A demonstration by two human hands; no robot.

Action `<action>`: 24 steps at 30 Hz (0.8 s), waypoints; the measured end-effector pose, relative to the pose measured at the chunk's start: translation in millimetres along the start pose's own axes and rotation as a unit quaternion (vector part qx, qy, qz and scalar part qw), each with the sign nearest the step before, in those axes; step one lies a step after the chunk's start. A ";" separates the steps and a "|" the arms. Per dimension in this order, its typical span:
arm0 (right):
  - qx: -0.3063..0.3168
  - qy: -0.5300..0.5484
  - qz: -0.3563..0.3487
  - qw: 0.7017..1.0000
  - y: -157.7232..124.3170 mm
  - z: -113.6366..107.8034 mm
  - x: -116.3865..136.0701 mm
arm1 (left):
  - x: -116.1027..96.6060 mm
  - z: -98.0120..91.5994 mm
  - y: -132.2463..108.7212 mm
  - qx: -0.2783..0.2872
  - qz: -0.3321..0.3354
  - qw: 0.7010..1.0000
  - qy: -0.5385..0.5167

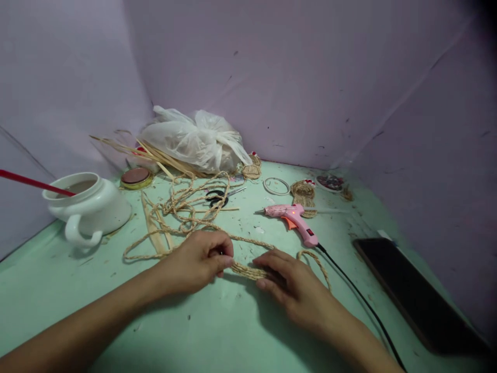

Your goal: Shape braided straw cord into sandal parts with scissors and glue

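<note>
Between my two hands stretches a flat strip of braided straw cord (pixel 248 270), its rows lying side by side. My left hand (pixel 198 261) pinches the strip's left end between thumb and fingers. At the other end my right hand (pixel 289 282) grips it, with the thumb below and the fingers above; part of the strip is hidden under them. A loose length of the same braided cord (pixel 186 199) lies tangled beyond my left hand, and a short curl of it shows by my right hand. Just past my hands rests a pink hot glue gun (pixel 287 212).
Black-handled scissors (pixel 217 198) lie beside the tangle. A white pot (pixel 91 207) with a red stick stands left, near a round tin (pixel 135 177). Behind are a white plastic bag (pixel 198 137), a ring (pixel 276 186) and a woven straw piece (pixel 303 196). A dark phone (pixel 415 295) lies right, beside the gun's cable (pixel 361 298).
</note>
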State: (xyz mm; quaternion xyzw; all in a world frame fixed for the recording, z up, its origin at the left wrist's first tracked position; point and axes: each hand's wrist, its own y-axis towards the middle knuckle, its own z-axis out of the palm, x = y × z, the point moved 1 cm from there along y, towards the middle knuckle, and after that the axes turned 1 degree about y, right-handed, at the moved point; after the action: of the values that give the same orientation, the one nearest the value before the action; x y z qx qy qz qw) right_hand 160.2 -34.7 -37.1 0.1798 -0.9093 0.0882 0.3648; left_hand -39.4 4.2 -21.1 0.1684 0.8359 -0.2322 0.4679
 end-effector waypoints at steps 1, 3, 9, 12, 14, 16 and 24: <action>0.006 0.010 0.003 1.000 0.1 -0.4 0.1 | 0.3 1.0 0.0 0.007 -0.014 0.999 -0.052; 0.022 0.031 0.027 0.999 0.8 -0.9 0.0 | 2.9 3.0 0.6 0.012 -0.029 0.990 -0.137; 0.041 0.208 0.138 0.967 2.5 -1.3 2.3 | 12.5 2.8 3.3 0.093 -0.022 0.966 -0.240; 0.068 0.302 0.169 0.936 1.8 -0.8 5.2 | 12.0 3.4 2.1 0.142 0.013 0.952 -0.271; 0.081 0.335 0.184 0.921 0.9 -0.9 5.9 | 11.5 5.4 1.1 0.171 0.034 0.934 -0.313; 0.085 0.354 0.200 0.909 0.3 -1.2 5.2 | 11.5 7.0 0.7 0.187 0.052 0.908 -0.371; 0.078 0.350 0.203 0.911 0.9 -0.8 2.3 | 13.6 6.7 5.1 -0.024 0.009 0.930 -0.367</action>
State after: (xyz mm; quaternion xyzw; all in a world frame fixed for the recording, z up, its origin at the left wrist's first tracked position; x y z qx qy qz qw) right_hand 158.9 -34.3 -34.9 -0.0231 -0.7303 0.2878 0.6191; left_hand -39.1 5.6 -37.1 0.0674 0.6093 -0.2538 0.7482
